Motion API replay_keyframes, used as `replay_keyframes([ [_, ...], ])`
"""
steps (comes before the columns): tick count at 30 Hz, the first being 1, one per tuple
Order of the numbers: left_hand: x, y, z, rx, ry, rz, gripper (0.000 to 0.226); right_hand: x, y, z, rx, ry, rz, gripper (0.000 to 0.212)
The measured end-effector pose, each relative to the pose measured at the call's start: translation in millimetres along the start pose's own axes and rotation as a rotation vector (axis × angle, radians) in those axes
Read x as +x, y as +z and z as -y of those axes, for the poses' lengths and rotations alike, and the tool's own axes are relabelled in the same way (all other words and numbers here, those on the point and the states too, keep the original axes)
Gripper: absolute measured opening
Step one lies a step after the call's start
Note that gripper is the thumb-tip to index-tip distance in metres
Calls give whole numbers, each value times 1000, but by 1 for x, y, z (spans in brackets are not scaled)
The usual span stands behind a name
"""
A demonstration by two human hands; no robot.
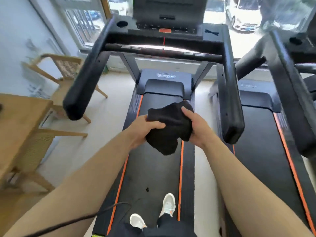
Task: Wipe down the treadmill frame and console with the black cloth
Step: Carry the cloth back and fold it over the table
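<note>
- Gym-room setting: pale floor, bright windows with parked cars outside, and a black treadmill with orange-edged running belt (153,168) on which the person stands in white trainers (168,205).
- Both hands meet above the belt, in front of the person and short of the treadmill's motor hood. The left hand (143,130) grasps the near-left side of the crumpled black terry cloth (168,129), thumb laid over the top; the right hand (196,129) clasps its right side, fingers curled around the fold.
- That cloth is held in the air between the two hands (touching no part of the machine), its loose lower corner hanging toward the belt.
- Judged step: preparation — the cloth is being bunched or refolded into a wiping pad; no wiping contact is being made.
- Next move calls for lifting the pad forward and up from the cloth to a frame surface. The padded black right handrail (230,100) lies just beside it to the right; the padded black left handrail (85,82) is farther off to the left; the black console with button row and orange key (165,29) sits well beyond and above.
- One hand would probably do the wiping, pressing flat along each rail.
- Writing: an oval badge (165,75) on the hood beyond the cloth bears a logo, too blurred to read; the console markings are likewise illegible.
- Left of the cloth, well apart, stand a light wooden table (20,120) and light wooden cane-backed chairs (68,69); right of it, a second black treadmill (266,134).
</note>
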State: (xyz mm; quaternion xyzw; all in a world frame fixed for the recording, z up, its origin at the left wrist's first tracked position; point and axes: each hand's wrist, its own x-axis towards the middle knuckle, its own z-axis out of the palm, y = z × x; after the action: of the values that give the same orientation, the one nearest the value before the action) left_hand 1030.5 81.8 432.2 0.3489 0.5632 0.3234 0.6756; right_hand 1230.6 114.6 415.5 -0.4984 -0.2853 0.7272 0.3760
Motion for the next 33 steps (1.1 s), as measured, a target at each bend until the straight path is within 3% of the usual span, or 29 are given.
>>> replay_keyframes([
  [3,-51,-58,14,68,64,-189,30,2,77,-18,-212,-8,148,18],
  [7,-116,-132,42,163,19,-420,25,2,178,-64,-428,39,278,21],
  [10,-163,-179,70,184,-20,-537,27,-4,242,-98,-517,90,328,9],
  [17,-261,-258,141,136,-126,-943,18,-17,360,-170,-784,84,573,14],
  [24,-366,-275,211,238,-324,-1357,19,-60,454,-243,-1020,16,898,23],
  [33,-468,-257,286,215,-568,-1570,39,-140,512,-320,-1097,-3,1113,16],
])
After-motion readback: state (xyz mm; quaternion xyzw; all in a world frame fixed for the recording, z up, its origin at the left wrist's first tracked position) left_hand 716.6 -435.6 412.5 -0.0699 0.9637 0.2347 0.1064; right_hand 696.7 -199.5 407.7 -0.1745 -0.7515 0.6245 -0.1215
